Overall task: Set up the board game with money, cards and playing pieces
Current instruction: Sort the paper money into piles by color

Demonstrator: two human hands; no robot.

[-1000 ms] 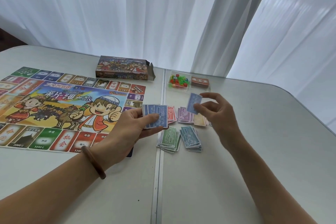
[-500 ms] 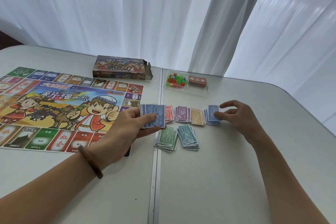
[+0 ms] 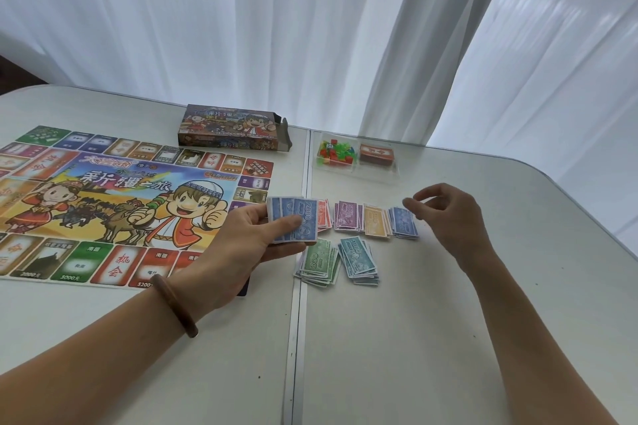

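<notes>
My left hand (image 3: 248, 245) grips a fan of blue 2000 notes (image 3: 293, 219) above the board's right edge. The colourful game board (image 3: 103, 203) lies flat on the left. Sorted money piles lie on the table: red (image 3: 324, 214), purple (image 3: 348, 216), orange (image 3: 375, 221) and blue (image 3: 404, 221) in a row, green 500 notes (image 3: 319, 262) and teal 1000 notes (image 3: 359, 257) in front. My right hand (image 3: 448, 214) hovers just right of the blue pile, fingers loosely curled, holding nothing. A clear tray (image 3: 355, 169) holds coloured playing pieces (image 3: 336, 150) and a card deck (image 3: 377, 153).
The opened game box (image 3: 233, 131) lies behind the board near the curtain. A seam (image 3: 297, 321) runs down the white table between the board and the money. The table's rounded right edge (image 3: 587, 190) curves away toward the curtains.
My right hand carried a blue note to the right, laid it on the blue pile and now lifts off it empty. My left hand still holds its fan of notes.
</notes>
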